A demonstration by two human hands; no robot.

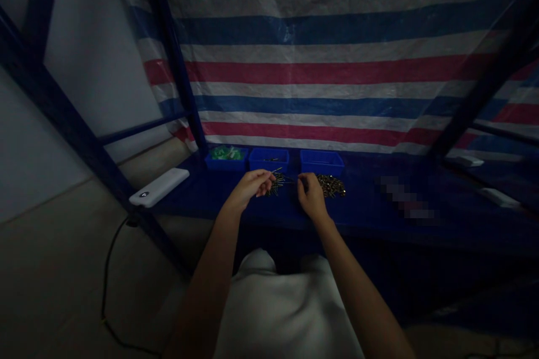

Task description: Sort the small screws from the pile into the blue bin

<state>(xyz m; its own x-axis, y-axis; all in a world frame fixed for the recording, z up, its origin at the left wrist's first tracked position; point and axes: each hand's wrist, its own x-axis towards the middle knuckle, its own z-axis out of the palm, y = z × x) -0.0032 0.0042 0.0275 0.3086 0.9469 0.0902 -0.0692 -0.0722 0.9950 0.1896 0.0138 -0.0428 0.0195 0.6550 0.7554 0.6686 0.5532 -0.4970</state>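
My left hand (255, 183) is closed in a pinch, and a thin metallic screw (276, 170) pokes out from its fingertips. Under and beside those fingers lies a heap of long, thin screws (275, 186) on the blue tabletop (362, 207). My right hand (310, 193) is also closed, its thumb and fingers drawn together and turned toward the left hand. What it grips is too small and dark to name. Right beside it is a pile of small brass-coloured pieces (332, 185), partly covered by the hand.
Along the back stand three blue trays: one with green plastic (227, 153), a middle tray (256, 165) with a few small pieces, and a right tray (322, 169). A white power bank (160, 188) lies left. Blue posts (174, 61) frame the table before striped sheeting (290, 73).
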